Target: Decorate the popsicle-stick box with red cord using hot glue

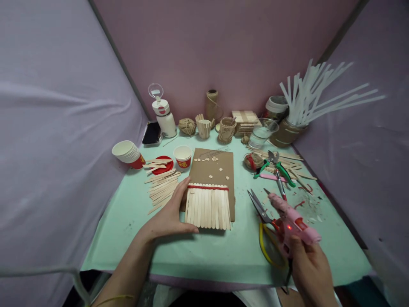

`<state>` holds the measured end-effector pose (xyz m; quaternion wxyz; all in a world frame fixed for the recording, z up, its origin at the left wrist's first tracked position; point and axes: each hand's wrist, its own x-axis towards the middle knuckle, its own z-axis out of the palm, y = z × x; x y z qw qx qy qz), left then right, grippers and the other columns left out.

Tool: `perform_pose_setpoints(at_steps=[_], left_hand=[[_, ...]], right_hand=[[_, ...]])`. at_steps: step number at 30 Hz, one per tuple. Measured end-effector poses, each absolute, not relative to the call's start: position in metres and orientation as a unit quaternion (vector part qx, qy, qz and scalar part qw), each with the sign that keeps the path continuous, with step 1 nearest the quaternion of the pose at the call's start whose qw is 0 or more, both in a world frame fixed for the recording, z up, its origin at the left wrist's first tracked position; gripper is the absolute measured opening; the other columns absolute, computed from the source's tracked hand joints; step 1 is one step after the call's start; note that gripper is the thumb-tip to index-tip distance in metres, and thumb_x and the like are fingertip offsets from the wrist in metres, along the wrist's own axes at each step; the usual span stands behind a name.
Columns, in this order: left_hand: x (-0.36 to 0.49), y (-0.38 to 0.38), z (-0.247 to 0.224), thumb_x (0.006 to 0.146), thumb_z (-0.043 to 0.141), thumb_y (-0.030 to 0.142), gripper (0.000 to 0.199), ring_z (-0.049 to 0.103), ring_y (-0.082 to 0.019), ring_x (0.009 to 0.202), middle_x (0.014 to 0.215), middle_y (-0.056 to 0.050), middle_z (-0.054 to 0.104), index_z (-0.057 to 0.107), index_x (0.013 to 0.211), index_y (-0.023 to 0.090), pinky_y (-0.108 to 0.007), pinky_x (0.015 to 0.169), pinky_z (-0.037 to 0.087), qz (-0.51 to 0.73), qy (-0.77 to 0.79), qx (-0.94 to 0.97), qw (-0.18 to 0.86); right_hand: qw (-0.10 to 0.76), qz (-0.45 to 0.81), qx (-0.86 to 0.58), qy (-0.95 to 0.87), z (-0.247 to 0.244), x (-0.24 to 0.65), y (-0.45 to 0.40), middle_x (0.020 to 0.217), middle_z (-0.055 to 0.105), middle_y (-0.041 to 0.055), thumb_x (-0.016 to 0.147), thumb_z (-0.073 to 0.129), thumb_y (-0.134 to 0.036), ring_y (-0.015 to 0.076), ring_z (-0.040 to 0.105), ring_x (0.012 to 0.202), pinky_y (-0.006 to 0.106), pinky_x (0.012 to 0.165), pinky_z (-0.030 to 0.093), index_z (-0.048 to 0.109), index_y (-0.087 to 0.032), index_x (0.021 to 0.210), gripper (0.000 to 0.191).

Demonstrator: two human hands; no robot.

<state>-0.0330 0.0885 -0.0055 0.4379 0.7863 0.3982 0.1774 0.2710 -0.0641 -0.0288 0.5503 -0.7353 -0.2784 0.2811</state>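
A panel of pale craft sticks [209, 208] lies on a brown cardboard sheet [217, 168], with a red cord [207, 186] running across its top. My left hand [168, 219] grips the panel's left side, thumb at the lower edge and fingers by the upper left corner. In my right hand [308, 262] is a pink glue gun [292, 219], its nozzle pointing up and left and a red light glowing on its body. Scissors [262, 211] with yellow and red handles lie beside the gun. Small wooden pieces [211, 176] are scattered on the cardboard.
Loose sticks [162, 189] and a red lid [162, 165] lie left, near paper cups [128, 153]. Green-handled pliers [273, 164] rest right of the cardboard. Along the back stand a white bottle [166, 121], a twine spool [211, 106] and a pot [287, 133] of white strips.
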Motion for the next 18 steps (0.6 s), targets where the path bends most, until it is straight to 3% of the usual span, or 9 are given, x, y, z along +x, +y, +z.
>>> perform_pose_setpoints(at_steps=[4,13,16,18], left_hand=[[-0.029,0.091,-0.004,0.060,0.083,0.055,0.127,0.005,-0.036,0.150,0.163,-0.011,0.006,0.000,0.154,0.033,-0.053,0.121,0.014,0.126,0.385,0.832,0.378],[-0.020,0.103,0.004,0.057,0.083,0.059,0.128,0.014,-0.039,0.148,0.161,-0.016,0.014,0.005,0.154,0.030,-0.057,0.117,0.024,0.172,0.371,0.824,0.392],[-0.015,0.117,0.018,0.078,0.069,0.052,0.088,0.041,-0.032,0.137,0.155,-0.015,0.030,0.025,0.150,0.028,-0.047,0.107,0.043,0.293,0.390,0.778,0.396],[-0.003,0.132,0.032,0.087,0.062,0.041,0.052,0.063,-0.024,0.110,0.134,-0.014,0.055,0.050,0.134,0.023,-0.039,0.091,0.053,0.343,0.437,0.765,0.325]], right_hand=[[0.569,0.373,-0.695,-0.233,-0.037,0.260,-0.061,0.073,0.067,0.0063,0.070,0.064,-0.072,0.0155,0.057,0.059,0.026,0.052,0.049,0.066,-0.015,0.088,0.060],[0.577,0.415,-0.662,-0.237,-0.048,0.258,-0.063,0.076,0.068,0.0069,0.077,0.064,-0.065,0.0155,0.058,0.061,0.025,0.052,0.047,0.068,-0.015,0.092,0.053],[0.571,0.414,-0.666,-0.243,-0.048,0.257,-0.063,0.074,0.067,0.0065,0.078,0.062,-0.065,0.0157,0.057,0.060,0.025,0.052,0.046,0.070,-0.015,0.090,0.052],[0.572,0.412,-0.668,-0.238,-0.046,0.254,-0.062,0.074,0.068,0.0063,0.078,0.062,-0.066,0.0154,0.056,0.059,0.025,0.051,0.046,0.070,-0.015,0.091,0.053]])
